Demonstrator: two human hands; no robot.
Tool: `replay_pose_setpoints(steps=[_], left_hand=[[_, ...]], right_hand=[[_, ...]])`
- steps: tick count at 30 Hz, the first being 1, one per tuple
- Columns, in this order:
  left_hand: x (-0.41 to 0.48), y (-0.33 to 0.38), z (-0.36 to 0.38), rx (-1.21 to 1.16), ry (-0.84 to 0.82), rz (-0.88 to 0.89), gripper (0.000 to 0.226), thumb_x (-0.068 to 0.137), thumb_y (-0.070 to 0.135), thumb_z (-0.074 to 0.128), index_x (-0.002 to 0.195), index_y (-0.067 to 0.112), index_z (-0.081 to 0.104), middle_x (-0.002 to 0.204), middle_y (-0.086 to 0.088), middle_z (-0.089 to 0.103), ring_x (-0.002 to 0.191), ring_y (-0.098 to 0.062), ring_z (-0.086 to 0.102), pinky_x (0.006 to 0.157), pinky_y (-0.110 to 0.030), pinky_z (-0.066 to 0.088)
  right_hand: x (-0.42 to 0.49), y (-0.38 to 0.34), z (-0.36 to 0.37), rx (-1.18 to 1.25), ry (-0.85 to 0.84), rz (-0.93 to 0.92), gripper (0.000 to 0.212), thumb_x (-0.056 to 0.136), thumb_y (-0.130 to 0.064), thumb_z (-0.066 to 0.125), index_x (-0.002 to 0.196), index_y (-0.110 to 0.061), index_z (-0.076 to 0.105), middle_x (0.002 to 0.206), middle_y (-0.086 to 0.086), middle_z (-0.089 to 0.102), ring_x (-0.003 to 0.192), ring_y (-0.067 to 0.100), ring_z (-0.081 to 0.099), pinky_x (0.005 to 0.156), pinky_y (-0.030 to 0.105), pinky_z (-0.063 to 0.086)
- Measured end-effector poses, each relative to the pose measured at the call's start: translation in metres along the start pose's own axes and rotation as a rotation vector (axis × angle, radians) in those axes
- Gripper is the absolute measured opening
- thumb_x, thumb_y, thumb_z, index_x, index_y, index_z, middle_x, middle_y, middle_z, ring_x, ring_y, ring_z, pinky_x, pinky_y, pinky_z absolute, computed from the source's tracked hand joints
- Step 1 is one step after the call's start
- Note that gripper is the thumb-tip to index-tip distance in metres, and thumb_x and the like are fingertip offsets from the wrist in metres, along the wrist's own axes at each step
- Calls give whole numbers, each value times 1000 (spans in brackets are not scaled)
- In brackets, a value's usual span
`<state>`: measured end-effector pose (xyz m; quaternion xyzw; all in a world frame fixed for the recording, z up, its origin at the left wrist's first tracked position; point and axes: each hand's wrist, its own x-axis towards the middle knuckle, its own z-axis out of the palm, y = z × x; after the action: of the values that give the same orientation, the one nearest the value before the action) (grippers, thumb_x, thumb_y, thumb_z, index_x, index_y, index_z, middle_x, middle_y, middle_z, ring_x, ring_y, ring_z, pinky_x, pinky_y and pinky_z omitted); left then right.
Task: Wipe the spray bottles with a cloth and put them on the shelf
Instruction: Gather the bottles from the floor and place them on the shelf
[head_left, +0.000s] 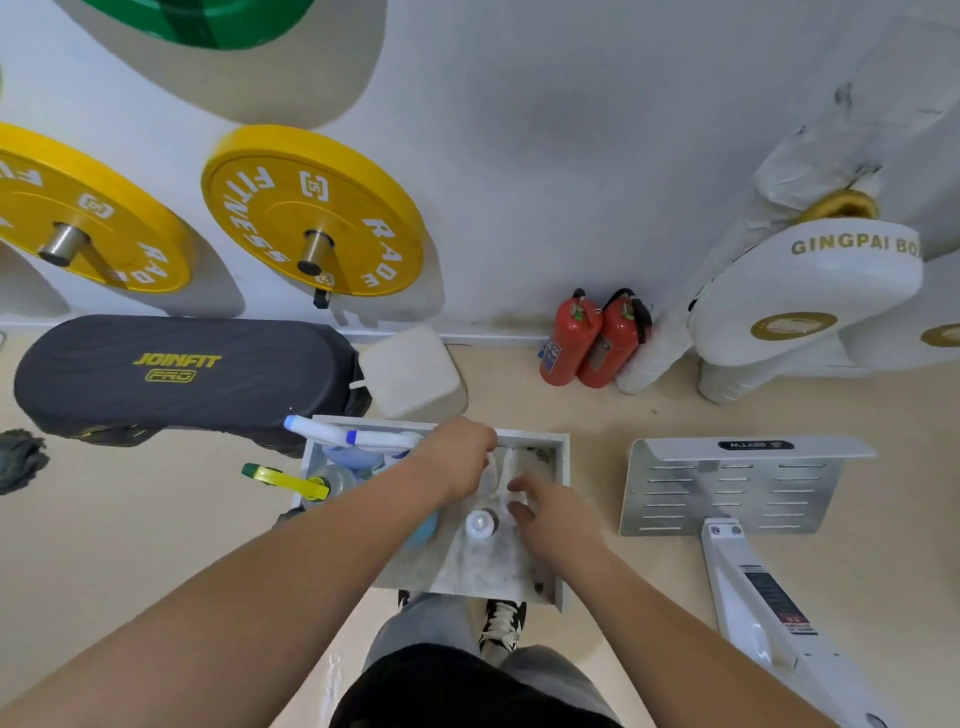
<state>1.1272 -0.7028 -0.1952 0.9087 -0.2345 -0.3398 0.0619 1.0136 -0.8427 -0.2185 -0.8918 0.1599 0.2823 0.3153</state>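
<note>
**Both hands working at the cloth in the tray**

At the far left, a black bench (187, 374) is lying on the floor below two yellow plates (311, 213) that are hanging on the wall.

Just right of the bench, a white tray (535, 435) is sitting on the floor. Two spray bottles are standing in its left end. A white sprayer (343, 435) is pointing left over the far rim, and a yellow sprayer (288, 480) is sticking out over the left wall.

The left hand (457, 460) is reaching in from the left and resting at the far rim. Its fingers are curling down onto the far edge of the cloth (488, 566). Whether they are clamping the cloth or something under it, I cannot tell.

The cloth is lying crumpled across the middle and right of the tray. A capped bottle (480, 522) is standing on it, between the two hands.

The right hand (553, 519) is hovering just right of that bottle, its fingers apart and relaxed and gripping nothing. The fingertips are close to the cloth.

Farther right, two red extinguishers (592, 343) are standing against the wall.
</note>
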Motion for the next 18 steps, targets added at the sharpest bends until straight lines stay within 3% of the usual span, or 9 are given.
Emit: replay_pose_setpoints(steps=[2, 5, 8, 11, 13, 15, 18], left_hand=[[-5, -2, -27, -30, 57, -9, 27, 105, 19, 55, 127, 10, 66, 123, -14, 66, 113, -33, 63, 87, -33, 48], [-16, -7, -61, -69, 92, -31, 29, 106, 27, 55, 115, 5, 71, 117, -15, 70, 107, -32, 63, 84, -35, 48], [-26, -9, -82, -90, 81, -57, 39, 106, 31, 54, 102, -5, 71, 98, -22, 74, 74, -25, 61, 74, -38, 53], [-27, -8, -87, -77, 70, -98, 52, 107, 40, 53, 91, -5, 72, 83, -18, 78, 60, -21, 60, 65, -33, 51], [-27, -6, -86, -39, 45, -122, 58, 106, 47, 51, 85, -3, 72, 79, -17, 78, 65, -24, 67, 69, -33, 54], [-23, -6, -83, 4, 10, -155, 61, 105, 52, 50, 74, 3, 68, 74, -15, 78, 72, -29, 73, 79, -38, 59], [-17, -2, -81, 54, -5, -181, 61, 105, 52, 49, 61, 10, 57, 60, -8, 72, 59, -24, 68, 79, -36, 60]], right_hand=[[3, 1, 1, 33, 3, -17, 26, 105, -35, 49, 130, -32, 55, 128, -3, 66, 108, 22, 65, 80, 33, 46], [6, 4, 3, 127, 10, -1, 23, 106, -35, 49, 128, -28, 52, 123, -2, 67, 92, 19, 61, 73, 32, 41], [12, 8, 3, 205, 23, 16, 27, 107, -33, 47, 132, -31, 54, 111, -2, 69, 85, 17, 64, 77, 33, 51], [18, 9, -2, 239, 15, 24, 33, 108, -30, 43, 139, -32, 55, 104, 0, 68, 72, 9, 62, 62, 17, 46], [21, 10, -6, 242, 15, 26, 30, 108, -28, 44, 134, -30, 59, 106, -1, 66, 72, 4, 58, 57, 13, 40], [24, 11, -10, 257, 45, 21, 24, 108, -27, 46, 124, -25, 63, 111, 2, 70, 84, 15, 61, 71, 25, 48], [30, 11, -14, 286, 93, 33, 20, 105, -25, 50, 113, -19, 68, 107, 4, 73, 95, 24, 64, 86, 36, 51]])
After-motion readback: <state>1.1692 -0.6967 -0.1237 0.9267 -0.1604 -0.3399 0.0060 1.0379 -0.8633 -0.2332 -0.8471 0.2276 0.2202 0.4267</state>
